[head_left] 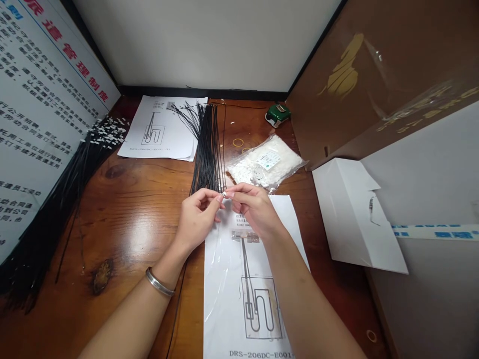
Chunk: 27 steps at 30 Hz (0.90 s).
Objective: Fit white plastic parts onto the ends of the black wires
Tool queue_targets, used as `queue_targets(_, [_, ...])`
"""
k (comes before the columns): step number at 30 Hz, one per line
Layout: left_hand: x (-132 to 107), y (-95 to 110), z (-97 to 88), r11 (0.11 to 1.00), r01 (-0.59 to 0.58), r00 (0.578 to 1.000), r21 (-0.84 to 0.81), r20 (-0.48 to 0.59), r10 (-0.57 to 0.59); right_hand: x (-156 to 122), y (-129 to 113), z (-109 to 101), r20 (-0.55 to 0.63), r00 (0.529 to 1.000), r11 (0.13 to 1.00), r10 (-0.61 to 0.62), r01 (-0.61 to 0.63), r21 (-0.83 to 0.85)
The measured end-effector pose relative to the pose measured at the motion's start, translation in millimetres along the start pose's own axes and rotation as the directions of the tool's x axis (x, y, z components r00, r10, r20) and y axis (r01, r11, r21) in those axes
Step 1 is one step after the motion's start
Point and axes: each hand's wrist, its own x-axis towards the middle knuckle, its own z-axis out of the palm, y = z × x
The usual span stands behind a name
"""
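My left hand (200,214) and my right hand (252,205) meet just above the drawing sheet, both closed in a pinch. Between their fingertips is a small white connector housing (224,195), mostly covered by the right fingers. A thin black wire (175,314) trails from under my left hand toward the front edge; its end at the fingertips is hidden. Right behind the hands lies a bundle of black wires (206,149). Beyond my right hand rests a clear bag of white connector housings (269,160).
At left, a large pile of black wires (48,214) ends in white connectors (107,132). A printed drawing (220,299) lies under my forearms, another sheet (138,142) at the back. A green tape measure (277,114) sits back right. Folded white card (348,214) and brown box (374,65) border the right.
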Motion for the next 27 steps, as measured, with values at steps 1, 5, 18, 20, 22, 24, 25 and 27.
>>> queue_targets(1, [-0.1,0.1,0.0,1.000,-0.003,1.000,-0.004,-0.003,0.003,-0.2,-0.2,-0.1,0.004,1.000,1.000,0.001,-0.001,-0.008])
queue_targets(5, [0.1,1.1,0.5,1.000,0.001,1.000,-0.023,-0.007,-0.001,-0.4,-0.1,-0.4,0.006,1.000,1.000,0.001,-0.001,-0.013])
queue_targets(18, [1.6,-2.2,-2.7,0.999,0.022,1.000,-0.032,0.020,-0.021,0.1,3.6,-1.7,0.033,0.997,0.996,-0.067,0.069,-0.061])
queue_targets(20, [1.5,-2.9,-3.0,0.999,0.033,0.999,-0.035,0.013,-0.032,-0.3,4.6,-1.8,0.033,0.996,0.992,-0.081,0.084,-0.093])
queue_targets(22, [1.5,-3.4,-3.1,0.998,0.046,0.999,-0.037,0.006,-0.046,-0.9,5.7,-1.9,0.024,0.995,0.985,-0.097,0.099,-0.141])
queue_targets(24, [1.5,-3.4,-3.2,0.998,0.059,0.998,-0.033,0.005,-0.059,-1.5,6.4,-1.9,0.012,0.994,0.976,-0.113,0.113,-0.187])
queue_targets(25, [1.6,-3.2,-3.2,0.998,0.062,0.998,-0.032,0.004,-0.062,-1.8,6.5,-1.8,0.009,0.993,0.973,-0.119,0.118,-0.200])
queue_targets(27, [1.7,-2.5,-3.2,0.998,0.062,0.998,-0.032,0.001,-0.062,-2.2,6.5,-1.4,0.008,0.992,0.972,-0.123,0.122,-0.199])
